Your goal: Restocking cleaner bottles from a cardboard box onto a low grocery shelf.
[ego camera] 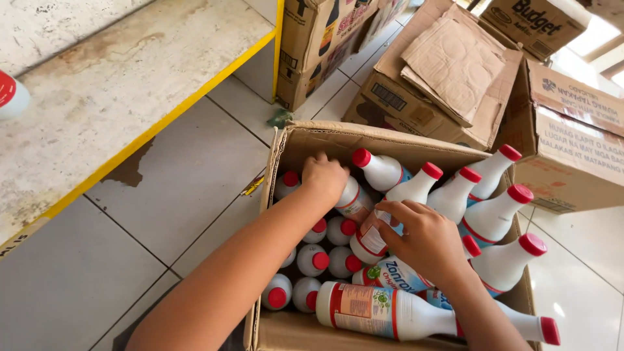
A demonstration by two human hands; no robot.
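Note:
An open cardboard box point(338, 138) on the tiled floor holds several white plastic bottles with red caps. Some stand upright at the left point(312, 260), others lie on their sides at the right point(492, 215). My left hand point(324, 176) reaches deep into the box's far left part, closed around a bottle point(351, 199) there. My right hand point(420, 239) grips another white bottle point(369, 243) near the box's middle, fingers curled over its labelled body. One labelled bottle point(383, 313) lies across the box's near edge.
A worn concrete ledge with a yellow edge point(123, 156) runs along the left, with a red-capped bottle point(9, 95) on it. More cardboard boxes point(572, 143) and flattened cardboard point(448, 65) crowd the back and right. Grey floor tiles point(162, 214) lie between ledge and box.

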